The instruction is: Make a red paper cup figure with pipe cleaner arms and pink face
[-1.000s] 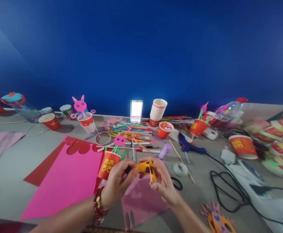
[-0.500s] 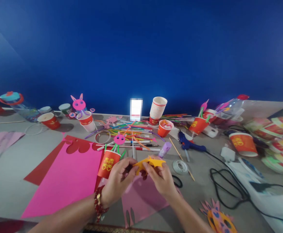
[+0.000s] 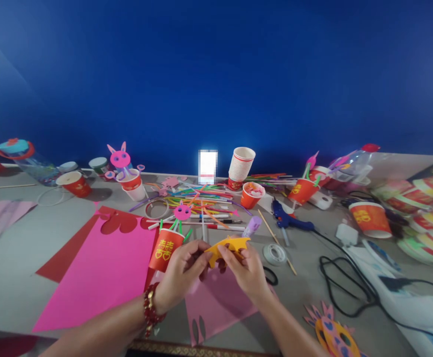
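Between my two hands is a yellow-orange paper cutout point(image 3: 235, 244) with pointed edges. My left hand point(image 3: 185, 270), a red bead bracelet at its wrist, pinches the cutout's left end. Thumb and fingers of my right hand point(image 3: 248, 272) close on its right part. Beneath them lies a pale pink sheet point(image 3: 224, 310) with slots cut in it. Just left of my left hand stands a red paper cup point(image 3: 165, 250) with green stems and a pink animal face point(image 3: 182, 211) on top. A black scissor handle point(image 3: 271, 275) shows partly beside my right hand.
Bright pink paper point(image 3: 101, 282) covers the left side. To the right are a tape roll point(image 3: 275, 254), a glue stick point(image 3: 251, 226), a blue glue gun point(image 3: 291, 219) with its black cord, and an orange mask-like cutout point(image 3: 335, 332). Stacked cups point(image 3: 242, 163) stand at the back.
The yellow-orange cutout has tilted slightly in my fingers, its right end a little higher and nearer my left. Both hands keep hold of it.
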The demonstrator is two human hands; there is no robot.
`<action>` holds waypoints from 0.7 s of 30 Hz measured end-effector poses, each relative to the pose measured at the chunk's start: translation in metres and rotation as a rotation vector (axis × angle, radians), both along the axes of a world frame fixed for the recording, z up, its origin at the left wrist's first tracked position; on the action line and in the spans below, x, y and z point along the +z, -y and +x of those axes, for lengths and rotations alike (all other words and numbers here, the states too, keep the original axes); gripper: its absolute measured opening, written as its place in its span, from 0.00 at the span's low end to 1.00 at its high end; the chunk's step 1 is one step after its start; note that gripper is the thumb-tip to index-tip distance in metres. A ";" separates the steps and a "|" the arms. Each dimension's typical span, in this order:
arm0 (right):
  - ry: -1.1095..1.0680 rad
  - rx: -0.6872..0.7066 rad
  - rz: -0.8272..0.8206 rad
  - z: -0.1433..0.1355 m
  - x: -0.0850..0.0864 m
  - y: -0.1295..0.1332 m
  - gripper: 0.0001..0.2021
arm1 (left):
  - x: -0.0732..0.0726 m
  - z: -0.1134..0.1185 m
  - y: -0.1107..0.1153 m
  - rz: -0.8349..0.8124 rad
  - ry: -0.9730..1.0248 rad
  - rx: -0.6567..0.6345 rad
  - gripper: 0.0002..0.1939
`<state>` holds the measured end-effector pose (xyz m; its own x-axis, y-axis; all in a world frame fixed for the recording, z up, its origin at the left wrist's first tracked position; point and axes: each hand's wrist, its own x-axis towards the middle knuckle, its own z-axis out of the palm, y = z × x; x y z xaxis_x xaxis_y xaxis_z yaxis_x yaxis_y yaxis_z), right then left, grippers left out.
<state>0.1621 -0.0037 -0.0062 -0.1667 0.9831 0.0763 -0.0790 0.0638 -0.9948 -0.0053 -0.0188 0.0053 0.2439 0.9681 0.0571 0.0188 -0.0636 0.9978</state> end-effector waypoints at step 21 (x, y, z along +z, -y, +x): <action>0.039 0.067 -0.005 0.003 0.010 -0.001 0.19 | 0.013 0.000 -0.003 -0.142 0.162 -0.114 0.16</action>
